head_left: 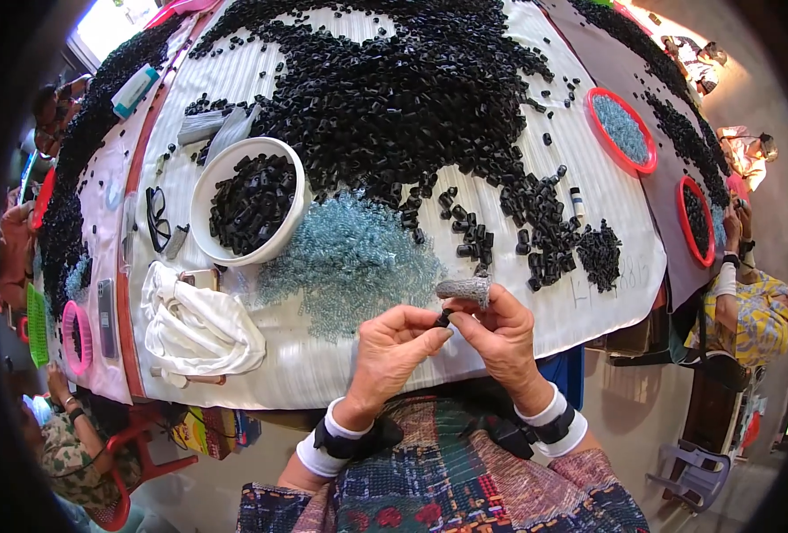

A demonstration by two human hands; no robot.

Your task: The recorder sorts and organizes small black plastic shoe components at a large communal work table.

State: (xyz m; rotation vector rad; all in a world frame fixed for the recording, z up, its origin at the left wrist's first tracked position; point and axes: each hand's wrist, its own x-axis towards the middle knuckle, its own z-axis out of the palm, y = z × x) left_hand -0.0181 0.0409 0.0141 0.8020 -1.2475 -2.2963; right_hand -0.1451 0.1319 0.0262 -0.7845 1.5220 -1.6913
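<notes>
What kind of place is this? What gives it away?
Likely a small hand-work workshop: a white-covered table bears a big heap of small black parts, a pile of clear bluish pieces lies beside it, and other people are on both sides.

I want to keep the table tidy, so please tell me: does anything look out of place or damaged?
Perhaps the glasses left of the bowl and the crumpled cloth nearby: both look unrelated to the loose black parts. I see no clear damage.

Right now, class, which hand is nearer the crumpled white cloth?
Left. The left hand is right of the crumpled white cloth, apart from it; the right hand is farther right.
</notes>
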